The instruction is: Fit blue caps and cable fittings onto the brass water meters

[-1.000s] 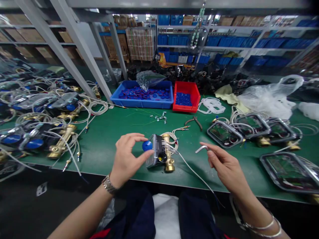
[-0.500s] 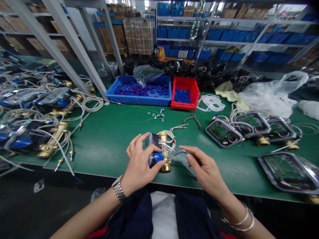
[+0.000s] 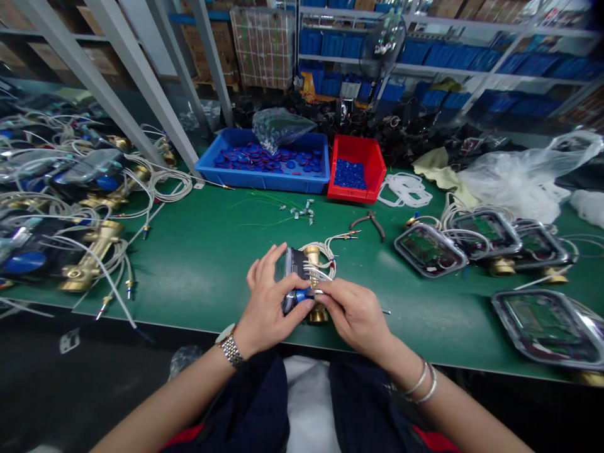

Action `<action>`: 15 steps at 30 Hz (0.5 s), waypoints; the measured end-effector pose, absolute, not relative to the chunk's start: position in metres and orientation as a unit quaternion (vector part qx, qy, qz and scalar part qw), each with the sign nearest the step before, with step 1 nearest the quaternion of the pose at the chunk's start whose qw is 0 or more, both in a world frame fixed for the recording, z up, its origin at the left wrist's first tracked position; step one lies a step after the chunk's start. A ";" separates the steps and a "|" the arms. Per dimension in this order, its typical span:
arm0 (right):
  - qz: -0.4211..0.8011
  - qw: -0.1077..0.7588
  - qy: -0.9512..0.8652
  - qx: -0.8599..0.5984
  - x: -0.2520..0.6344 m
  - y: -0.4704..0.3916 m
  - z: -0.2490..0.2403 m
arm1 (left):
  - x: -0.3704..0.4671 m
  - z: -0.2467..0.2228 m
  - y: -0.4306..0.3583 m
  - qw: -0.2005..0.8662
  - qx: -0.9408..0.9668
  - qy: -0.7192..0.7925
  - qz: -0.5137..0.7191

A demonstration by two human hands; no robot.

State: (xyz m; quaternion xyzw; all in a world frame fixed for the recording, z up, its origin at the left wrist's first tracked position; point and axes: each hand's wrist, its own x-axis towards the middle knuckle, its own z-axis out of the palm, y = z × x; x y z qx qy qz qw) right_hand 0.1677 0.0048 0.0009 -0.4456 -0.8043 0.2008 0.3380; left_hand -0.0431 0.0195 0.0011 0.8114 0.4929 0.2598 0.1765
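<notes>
Green bench (image 3: 198, 264): 1, spanning your front. Left-hand meters (image 3: 89, 251): a heap, too tangled to count. Blue tray (image 3: 264, 181): 1, holding uncounted discs (image 3: 250, 157), a clear bag (image 3: 280, 124) over its back edge. White bag (image 3: 523, 179): 1, behind the right-hand meters (image 3: 429, 250); those number 4. Red bin (image 3: 352, 193): 1, just beside the tray. Centre meter (image 3: 297, 261): 1, at the bench's near edge, clear face turned left; your left hand (image 3: 274, 302) partly covers it. Pliers (image 3: 371, 217): 1 pair, beyond your right hand (image 3: 361, 314). Blue cap (image 3: 302, 294): 1, at the centre meter's near end, pinched by your left thumb and forefinger. Metal tool (image 3: 318, 291): 1, gripped in your right fingertips, mostly hidden by them, beside the cap. Clips (image 3: 304, 212): several, scattered before the tray.
</notes>
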 end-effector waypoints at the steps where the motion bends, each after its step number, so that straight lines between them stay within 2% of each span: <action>1: 0.195 0.338 -0.812 -0.435 0.169 0.007 0.000 | -0.043 0.000 0.020 0.178 0.814 0.488 0.261; 11: 0.155 0.241 -0.891 -0.351 0.181 0.035 0.024 | -0.042 -0.005 0.020 0.194 0.809 0.479 0.280; 15: 0.118 0.177 -0.933 -0.289 0.187 0.052 0.034 | -0.041 -0.006 0.019 0.200 0.806 0.480 0.284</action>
